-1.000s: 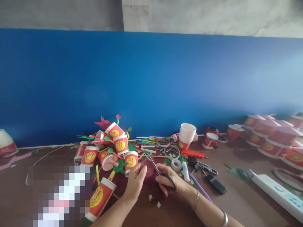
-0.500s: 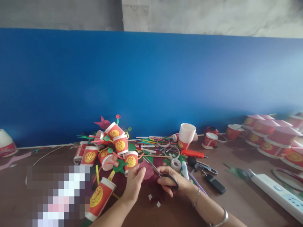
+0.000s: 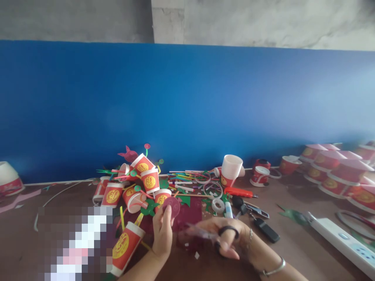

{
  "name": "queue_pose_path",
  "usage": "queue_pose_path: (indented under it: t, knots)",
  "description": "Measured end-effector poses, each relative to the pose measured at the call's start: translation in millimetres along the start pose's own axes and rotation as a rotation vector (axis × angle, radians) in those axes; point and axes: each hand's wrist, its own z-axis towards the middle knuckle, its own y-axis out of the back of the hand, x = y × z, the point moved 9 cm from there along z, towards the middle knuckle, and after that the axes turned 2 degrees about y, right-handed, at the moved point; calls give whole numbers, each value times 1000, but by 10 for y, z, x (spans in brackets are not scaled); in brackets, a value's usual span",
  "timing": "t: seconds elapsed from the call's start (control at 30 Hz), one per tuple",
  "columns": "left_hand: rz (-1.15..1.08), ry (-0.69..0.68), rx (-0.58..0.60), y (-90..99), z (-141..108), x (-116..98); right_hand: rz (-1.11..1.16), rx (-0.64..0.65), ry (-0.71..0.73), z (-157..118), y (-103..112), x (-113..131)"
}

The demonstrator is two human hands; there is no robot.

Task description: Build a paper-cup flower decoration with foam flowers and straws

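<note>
Between thumb and fingers, my left hand (image 3: 162, 230) pinches a dark pink paper disc (image 3: 172, 207), raised in front of the heap of cups. My right hand (image 3: 225, 236) has its fingers through the black handles of a pair of scissors (image 3: 205, 233); the blades point left and are smeared by motion, apart from the disc. Under and behind the hands lies a sheet of dark red paper (image 3: 190, 212). A small white paper scrap (image 3: 197, 255) rests on the table below the scissors.
Joined red paper cups (image 3: 150, 180) are heaped at left; one cup (image 3: 129, 246) leans nearer me. Markers (image 3: 183, 188), a tape roll (image 3: 218, 205), a glue stick (image 3: 228, 210), an orange cutter (image 3: 238, 191) and keys (image 3: 265, 228) lie behind. A power strip (image 3: 342, 238) and stacked cups (image 3: 336, 171) stand right.
The scissors have come away from the pink paper and moved down and right with my right hand. My left hand has shifted slightly left and up with the disc.
</note>
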Motion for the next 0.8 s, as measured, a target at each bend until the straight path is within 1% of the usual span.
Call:
queue_pose_path:
  t: [0.03,0.07,0.1,0.13,0.17,0.2,0.23,0.27,0.3,0.33,0.4,0.47,0.53,0.6,0.7,0.8]
  knots:
    - [15,7,38,-40,-6,15,36,81,-22,-10,-60,-41]
    - [32,11,97,-100,-17,21,82,112,1,-4,-77,-44]
    - [54,11,175,-178,-38,17,126,50,97,19,-13,16]
    - [82,6,268,-268,-69,3,166,-123,254,26,150,125]
    - [112,-4,354,-351,-106,-19,175,-345,404,-18,337,224]
    - [144,-17,426,-422,-145,-46,143,-543,503,-84,468,290]
    - [175,-27,483,-481,-181,-73,100,-725,574,-163,556,344]
    - [203,-33,527,-528,-212,-97,37,-836,583,-195,578,375]
    - [220,-29,559,-563,-235,-116,-21,-893,569,-193,567,400]
    - [228,-17,587,-595,-255,-126,-60,-913,541,-168,543,408]
    - [224,16,644,-656,-293,-133,-88,-883,475,-77,485,377]
    - [216,40,709,-718,-335,-130,-66,-859,444,-6,459,311]
    - [220,52,743,-756,-358,-117,-46,-849,429,52,457,244]
    - [232,57,725,-753,-347,-93,-63,-846,413,98,458,204]
    - [251,62,661,-704,-300,-44,-108,-826,370,148,436,184]
    - [212,89,611,-649,-258,-7,-129,-748,347,186,352,194]
